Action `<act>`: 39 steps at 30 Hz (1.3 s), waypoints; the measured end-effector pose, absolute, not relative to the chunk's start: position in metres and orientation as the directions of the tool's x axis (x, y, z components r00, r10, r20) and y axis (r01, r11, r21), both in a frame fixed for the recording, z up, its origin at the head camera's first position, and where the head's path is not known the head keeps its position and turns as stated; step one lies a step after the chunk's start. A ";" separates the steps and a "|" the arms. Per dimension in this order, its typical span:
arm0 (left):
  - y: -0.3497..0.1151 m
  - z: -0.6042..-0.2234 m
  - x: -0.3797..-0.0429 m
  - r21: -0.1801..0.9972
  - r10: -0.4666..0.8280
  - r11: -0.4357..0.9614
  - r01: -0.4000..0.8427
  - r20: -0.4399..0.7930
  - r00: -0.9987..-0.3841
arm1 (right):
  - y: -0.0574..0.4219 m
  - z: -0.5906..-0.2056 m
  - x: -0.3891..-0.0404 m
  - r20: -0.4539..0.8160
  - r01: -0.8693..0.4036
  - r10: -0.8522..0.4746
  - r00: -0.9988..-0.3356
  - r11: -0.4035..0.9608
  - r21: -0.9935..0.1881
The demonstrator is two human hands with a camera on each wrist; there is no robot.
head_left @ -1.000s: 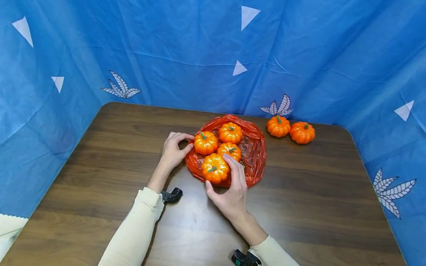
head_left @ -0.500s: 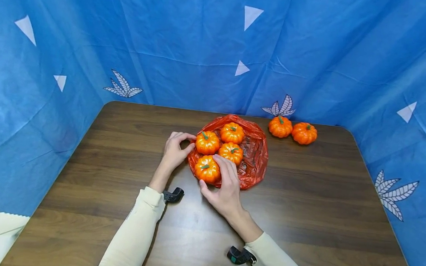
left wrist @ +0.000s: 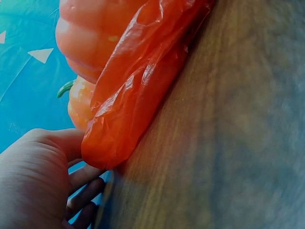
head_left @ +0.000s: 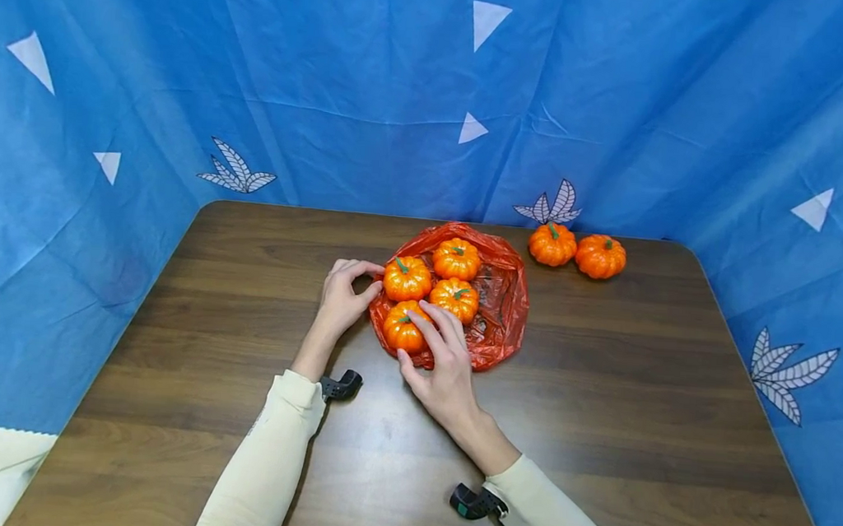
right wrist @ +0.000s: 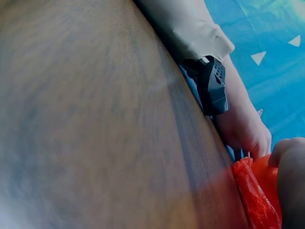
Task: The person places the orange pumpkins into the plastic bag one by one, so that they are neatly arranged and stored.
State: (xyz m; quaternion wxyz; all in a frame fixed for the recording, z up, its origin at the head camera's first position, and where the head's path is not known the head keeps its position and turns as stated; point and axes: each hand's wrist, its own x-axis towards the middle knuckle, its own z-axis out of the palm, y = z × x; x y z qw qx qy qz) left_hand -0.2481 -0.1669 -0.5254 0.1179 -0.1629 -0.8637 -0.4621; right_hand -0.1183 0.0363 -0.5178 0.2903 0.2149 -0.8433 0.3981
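While both hands grip, the left hand (head_left: 343, 296) pinching the crinkled red plastic bag's (head_left: 501, 315) edge and the right hand (head_left: 443, 364) cupping the lowest small orange plastic pumpkin (head_left: 400, 329), two more pumpkins (head_left: 577, 250) sit at upper right; the brown wooden desk (head_left: 640, 412) lies bare at lower right.

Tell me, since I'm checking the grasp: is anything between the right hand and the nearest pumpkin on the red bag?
Nothing visible. The right hand already lies on the nearest pumpkin, fingers curved over its top and side, on the red bag.

You see orange pumpkins (head_left: 408, 279) with green stems on a red bag (head_left: 503, 302), a brown table (head_left: 603, 409), and a blue cloth (head_left: 376, 86) with white triangles.
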 end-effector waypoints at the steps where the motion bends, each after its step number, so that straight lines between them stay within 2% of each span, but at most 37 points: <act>1: -0.167 -0.526 -0.248 0.761 0.172 0.519 0.390 0.354 -0.919 | 0.037 -0.518 -0.118 0.662 -0.594 -0.134 -0.738 0.594 -0.543; 11: -0.165 -0.528 -0.248 0.756 0.172 0.521 0.396 0.361 -0.916 | 0.040 -0.522 -0.117 0.663 -0.574 -0.090 -0.743 0.596 -0.562; 18: -0.164 -0.530 -0.248 0.763 0.172 0.522 0.381 0.344 -0.923 | 0.047 -0.515 -0.119 0.739 -0.624 0.004 -0.674 0.533 -0.571; 25: -0.165 -0.529 -0.248 0.760 0.169 0.531 0.374 0.337 -0.926 | 0.066 -0.511 -0.128 0.793 -0.652 0.068 -0.606 0.528 -0.543; 31: -0.164 -0.531 -0.247 0.760 0.169 0.532 0.372 0.336 -0.927 | 0.098 -0.509 -0.136 0.765 -0.585 0.153 -0.626 0.557 -0.590; 39: -0.165 -0.529 -0.247 0.761 0.168 0.531 0.373 0.337 -0.926 | 0.159 -0.509 -0.146 0.686 -0.407 0.330 -0.649 0.611 -0.679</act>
